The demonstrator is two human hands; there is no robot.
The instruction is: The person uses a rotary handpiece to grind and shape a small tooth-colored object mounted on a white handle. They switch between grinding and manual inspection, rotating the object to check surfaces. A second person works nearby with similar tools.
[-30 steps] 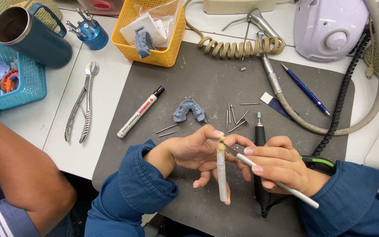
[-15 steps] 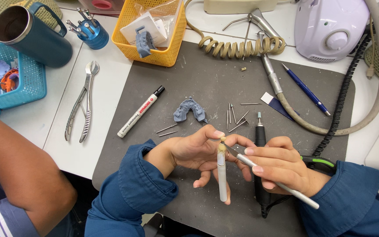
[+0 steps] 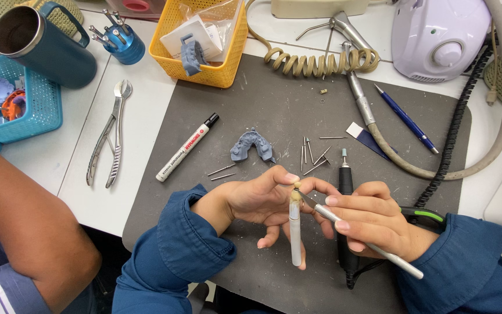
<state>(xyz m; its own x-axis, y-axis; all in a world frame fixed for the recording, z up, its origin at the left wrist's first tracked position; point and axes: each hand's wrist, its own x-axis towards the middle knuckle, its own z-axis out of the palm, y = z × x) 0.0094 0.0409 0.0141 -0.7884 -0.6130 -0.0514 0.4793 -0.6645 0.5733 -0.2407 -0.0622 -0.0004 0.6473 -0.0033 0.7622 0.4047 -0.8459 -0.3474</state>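
A white holder stick is held upright in the left hand, its long axis running from the top of the hand down past the palm toward the person, with the lower end clear of the fingers and over the grey mat. At its upper end a small yellowish piece is carried, and the thumb and forefinger of that hand are closed together just beside it. A thin metal instrument is clamped in the right hand in a pen grip; its long axis slopes from the lower right, behind the wrist, up and leftward, so that its tip is met by the yellowish piece at the top of the stick. The two axes thus cross at a slant, not in line. Both hands are drawn close, the fingertips of the right all but touching those of the left (whether they actually touch cannot be told).

Under the right hand, a black motor handpiece lies on the mat, pointing away from the person. Beyond the left fingers a grey-blue dental cast is seen, with loose burs just to its right. A white marker pen lies farther left of the fingers, and pliers rest on the surface beyond it.
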